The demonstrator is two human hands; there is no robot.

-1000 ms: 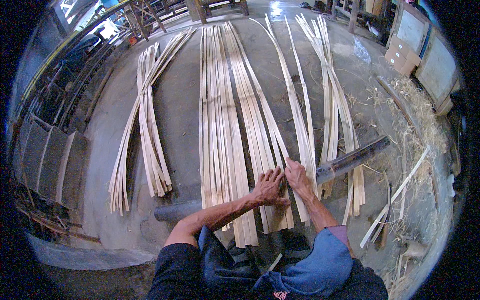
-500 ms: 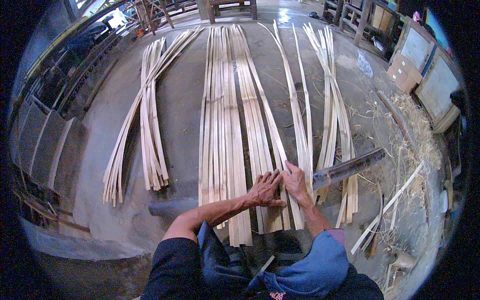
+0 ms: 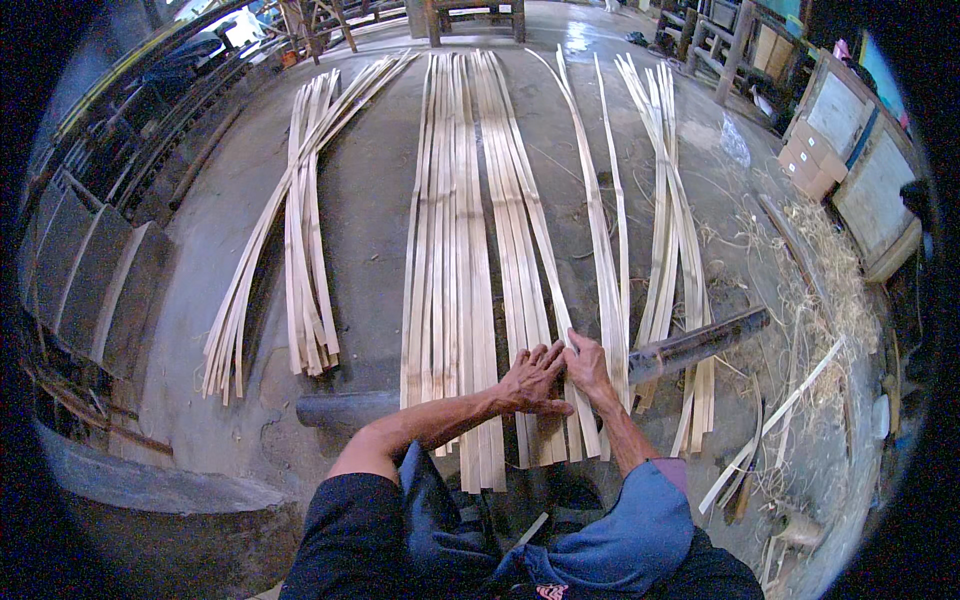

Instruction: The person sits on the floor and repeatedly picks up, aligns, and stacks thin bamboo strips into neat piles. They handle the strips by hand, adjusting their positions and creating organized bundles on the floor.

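Long, pale bamboo strips [image 3: 440, 270] lie side by side in a wide row in front of me, running away across the floor. Beside them, a narrower group of strips [image 3: 509, 240] fans slightly to the right. My left hand [image 3: 533, 382] rests flat on the near part of this group, fingers spread. Just right of it, my right hand [image 3: 592, 372] is closed at the group's outermost bamboo strip [image 3: 545, 255], fingertips bent against it. Under the near ends runs a dark round pole [image 3: 345, 408], its middle hidden by the strips and my arms.
Crossed bundles of strips lie at the left [image 3: 300, 210] and right [image 3: 668, 220]. Two loose strips [image 3: 603, 235] lie right of my hands. Curly shavings [image 3: 835, 270] cover the right side, near a cardboard box [image 3: 812, 160] and a leaning panel [image 3: 875, 185].
My right hand's fingers have drawn in, with the index finger less stretched out. My left hand stays flat on the strips. The whole view has shifted slightly.
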